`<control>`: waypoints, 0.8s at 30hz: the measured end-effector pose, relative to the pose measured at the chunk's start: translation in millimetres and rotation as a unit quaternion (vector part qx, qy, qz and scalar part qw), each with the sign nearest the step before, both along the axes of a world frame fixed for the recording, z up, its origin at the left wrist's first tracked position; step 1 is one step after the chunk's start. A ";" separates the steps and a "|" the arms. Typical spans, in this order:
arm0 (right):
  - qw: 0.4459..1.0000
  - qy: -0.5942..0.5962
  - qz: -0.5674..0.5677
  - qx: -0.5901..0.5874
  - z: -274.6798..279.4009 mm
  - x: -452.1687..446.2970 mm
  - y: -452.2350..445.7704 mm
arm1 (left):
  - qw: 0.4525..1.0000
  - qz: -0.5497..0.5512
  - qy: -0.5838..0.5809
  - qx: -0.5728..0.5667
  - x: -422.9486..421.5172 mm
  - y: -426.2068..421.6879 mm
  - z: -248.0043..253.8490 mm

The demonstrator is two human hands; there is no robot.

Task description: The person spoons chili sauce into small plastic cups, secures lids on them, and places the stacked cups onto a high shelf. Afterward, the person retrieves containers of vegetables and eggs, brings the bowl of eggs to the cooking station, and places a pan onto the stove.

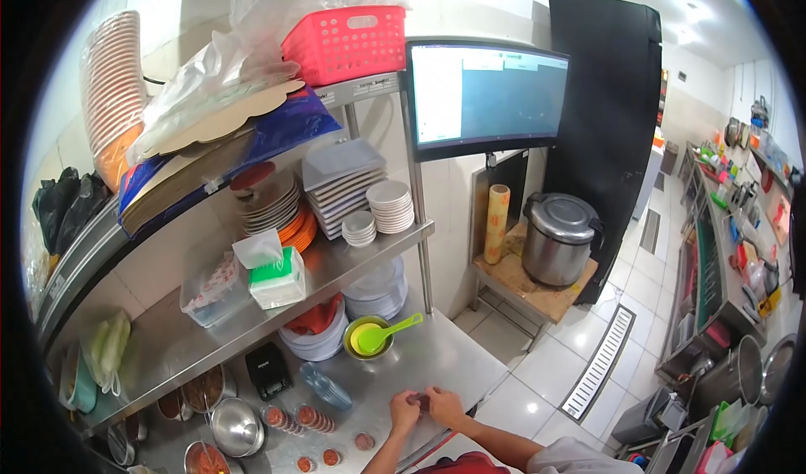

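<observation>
Near the front edge of the steel counter (378,390), my left hand (405,410) and my right hand (444,406) are close together, fingers closed on a small cup (423,402) with reddish contents, mostly covered by the fingers. Left of my hands a similar small cup (363,441) stands on the counter. Farther left are two more cups, one (332,457) beside the other (306,464). Behind them are stacked filled cups (315,419). A stack of clear bluish lids (326,387) leans over near these.
A green bowl (369,338) with a green scoop stands behind my hands. Metal bowls (238,427) and a pot of red food (206,459) are at left. Shelves (336,256) with plates overhang the counter. A steel cooker (557,239) stands on a wooden-topped stool at right.
</observation>
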State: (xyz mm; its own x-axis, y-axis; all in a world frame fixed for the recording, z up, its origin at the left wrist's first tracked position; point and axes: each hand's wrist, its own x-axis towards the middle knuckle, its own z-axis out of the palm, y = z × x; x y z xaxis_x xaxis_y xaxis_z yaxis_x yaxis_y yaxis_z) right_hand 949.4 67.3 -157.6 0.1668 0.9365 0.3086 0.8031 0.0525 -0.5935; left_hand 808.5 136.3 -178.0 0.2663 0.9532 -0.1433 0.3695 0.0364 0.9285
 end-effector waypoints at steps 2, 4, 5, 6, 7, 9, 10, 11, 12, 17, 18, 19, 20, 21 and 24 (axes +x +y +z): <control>1.000 0.010 0.023 -0.002 4.3 1.8 0.4 | 0.998 -0.008 -0.021 -0.064 -2.0 3.9 5.3; 0.998 0.007 0.052 -0.025 8.6 6.8 1.9 | 0.993 -0.026 -0.023 -0.116 -4.0 17.5 -5.8; 0.997 0.005 0.067 -0.037 9.8 8.0 2.0 | 0.985 -0.031 -0.009 -0.168 -5.3 22.5 -8.5; 0.997 0.002 0.067 -0.040 8.1 8.3 3.0 | 0.975 -0.036 0.005 -0.219 -3.7 29.9 -4.4; 0.997 -0.001 0.068 -0.043 6.8 9.3 5.0 | 0.962 -0.041 0.018 -0.269 -1.5 34.9 -0.5; 0.997 -0.015 0.060 -0.049 4.2 8.9 6.0 | 0.963 -0.060 0.062 -0.253 2.4 37.9 4.1; 0.997 -0.027 0.051 -0.051 2.8 6.7 4.1 | 0.963 -0.069 0.084 -0.246 3.9 38.1 5.3; 0.997 -0.039 0.043 -0.054 1.6 5.8 2.9 | 0.973 -0.068 0.080 -0.206 5.0 33.7 5.7; 0.997 -0.041 0.046 -0.043 4.3 6.0 1.7 | 0.981 -0.067 0.076 -0.165 5.9 25.5 6.9; 0.999 -0.015 0.044 0.006 2.5 2.8 -1.3 | 0.996 -0.036 0.058 -0.062 4.7 0.7 20.6; 0.999 -0.017 0.043 -0.003 -0.3 2.8 -1.7 | 0.996 -0.028 0.050 -0.064 3.5 -3.2 22.6; 0.999 -0.019 0.043 -0.012 -2.8 4.3 -1.4 | 0.997 -0.019 0.042 -0.067 4.0 -5.7 23.2; 0.999 -0.022 0.044 -0.021 -4.9 5.7 -0.6 | 0.997 -0.018 0.021 -0.074 3.2 -6.6 21.8; 0.999 -0.019 0.038 -0.026 -5.3 5.3 -0.3 | 0.997 -0.015 0.000 -0.081 -0.2 -7.8 17.1; 0.999 -0.004 0.015 -0.041 -4.6 0.4 0.6 | 0.993 -0.003 -0.040 -0.113 -6.8 -11.3 5.4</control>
State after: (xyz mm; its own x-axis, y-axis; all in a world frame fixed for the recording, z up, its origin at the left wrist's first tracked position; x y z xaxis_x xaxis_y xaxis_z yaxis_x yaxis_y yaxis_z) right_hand 949.9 67.9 -162.2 0.1356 0.9631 0.2325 0.8064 0.0290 -0.5907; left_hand 801.7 125.0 -172.6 0.2899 0.8978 -0.3317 0.2965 0.2453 0.9230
